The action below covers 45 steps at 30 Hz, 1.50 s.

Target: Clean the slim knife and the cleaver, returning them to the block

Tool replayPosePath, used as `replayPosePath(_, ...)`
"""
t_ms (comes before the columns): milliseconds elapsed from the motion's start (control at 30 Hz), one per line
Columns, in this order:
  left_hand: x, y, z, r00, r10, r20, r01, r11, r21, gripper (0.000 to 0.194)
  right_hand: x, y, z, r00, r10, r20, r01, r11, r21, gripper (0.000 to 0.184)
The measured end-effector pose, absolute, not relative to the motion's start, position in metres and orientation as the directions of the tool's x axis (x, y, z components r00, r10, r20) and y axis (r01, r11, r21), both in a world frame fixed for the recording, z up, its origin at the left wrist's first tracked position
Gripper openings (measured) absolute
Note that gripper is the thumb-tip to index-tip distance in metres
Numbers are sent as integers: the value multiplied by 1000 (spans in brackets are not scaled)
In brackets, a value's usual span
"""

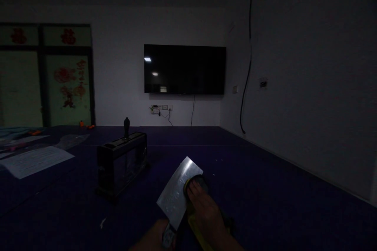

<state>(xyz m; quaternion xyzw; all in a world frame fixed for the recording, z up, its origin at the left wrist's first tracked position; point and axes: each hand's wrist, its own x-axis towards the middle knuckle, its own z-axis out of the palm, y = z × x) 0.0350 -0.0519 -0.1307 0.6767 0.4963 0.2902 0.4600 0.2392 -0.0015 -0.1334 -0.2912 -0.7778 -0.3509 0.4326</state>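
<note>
My left hand [154, 235] is closed around the dark handle of a cleaver [176, 200], at the bottom centre. Its broad shiny blade points up and away from me, tilted to the right. My right hand [204, 211] presses a dark cloth with yellow edges [200, 181] against the right side of the blade. Part of the cloth hangs below the hand, and its lower end is lost in the dark. Left of the cleaver stands a black knife block [125, 141] with a single black-handled knife [126, 127] upright in its top.
A dark blue surface [235, 204] spreads beneath everything. White paper [38, 160] and clear plastic [72, 140] lie at the left, with small orange items [90, 126] behind. A television [185, 70] hangs on the far wall. A loose cable [246, 82] runs down the right wall.
</note>
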Motion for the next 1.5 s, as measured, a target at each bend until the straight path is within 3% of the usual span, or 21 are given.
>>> replayPosePath(267, 35, -48, -128, 387, 919, -75, 420, -103, 902, 33, 239, 4, -138, -447, 113, 887, 759, 573, 309, 62)
replayPosePath(500, 38, -55, -128, 261, 962, -86, 451, -42, 892, 26, 231, -2, -133, -420, 120, 900, 748, 607, 268, 63)
replayPosePath(667, 40, -54, -127, 271, 959, -80, 475, -61, 878, 20, 226, -7, -130, -449, 53, 892, 712, 624, 322, 53)
replayPosePath(933, 39, -57, -134, 253, 961, -112, 439, -11, 898, 29, 222, -22, -121, -596, 39, 802, 561, 735, 381, 41)
replayPosePath(1133, 39, -58, -127, 374, 923, -89, 319, -38, 947, 32, 213, -36, -110, -644, -28, 764, 462, 782, 418, 38)
replayPosePath(1367, 44, -66, -125, 435, 893, -114, 216, 19, 976, 47, 204, -42, -108, -666, 32, 745, 438, 826, 356, 39)
replayPosePath(1500, 47, -70, -118, 378, 919, -111, 232, 22, 972, 49, 205, -40, -107, -681, 29, 732, 414, 840, 351, 38)
